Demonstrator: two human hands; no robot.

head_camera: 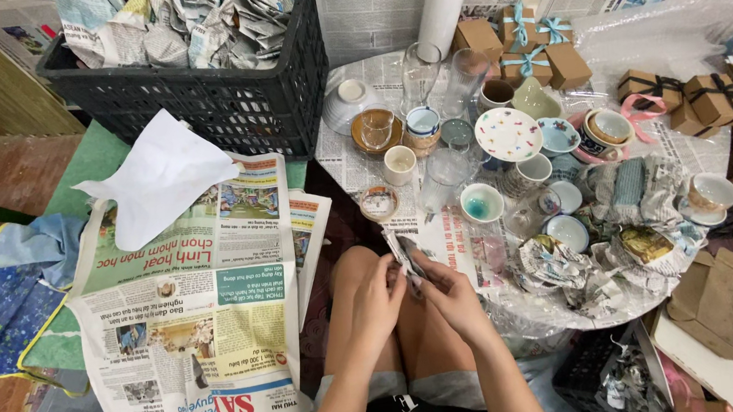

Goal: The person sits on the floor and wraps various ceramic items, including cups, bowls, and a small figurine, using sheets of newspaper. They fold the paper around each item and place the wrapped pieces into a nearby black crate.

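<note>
Far left, on the floor: a blue cloth with yellow edging (11, 291) lies crumpled beside the green mat (97, 163).
Left of your knees: a spread newspaper (195, 310) covers the floor, and a sheet of white paper (157, 181) rests on its top corner.
Behind that: a black plastic crate (207, 97) stands filled with crumpled newspaper wads.
Your left hand (372, 303): it hovers over your knees with the fingers curled inward, pinching the lower edge of a small folded paper piece (405, 259).
Paper piece: it sits between both hands, above your legs and just in front of the table's near edge, tilted up toward the table.
Your right hand (448, 294): its fingers close around the same paper piece from the other side, thumb on top; you hold it with both hands, and I cannot tell whether anything is wrapped inside.
Table ahead: a round table (342, 161) lined with newsprint carries cups, glasses and bowls packed close together.
Middle of the table: a white plate with coloured spots (508, 134) lies among them, and a small cup with a teal inside (481, 203) stands nearer to you.
Table's near right: several items wrapped in newspaper (557, 266) lie bunched together.
Far right: brown gift boxes with ribbons (703, 96) are grouped at the table's edge, and flat brown cardboard (720, 299) lies below them.
</note>
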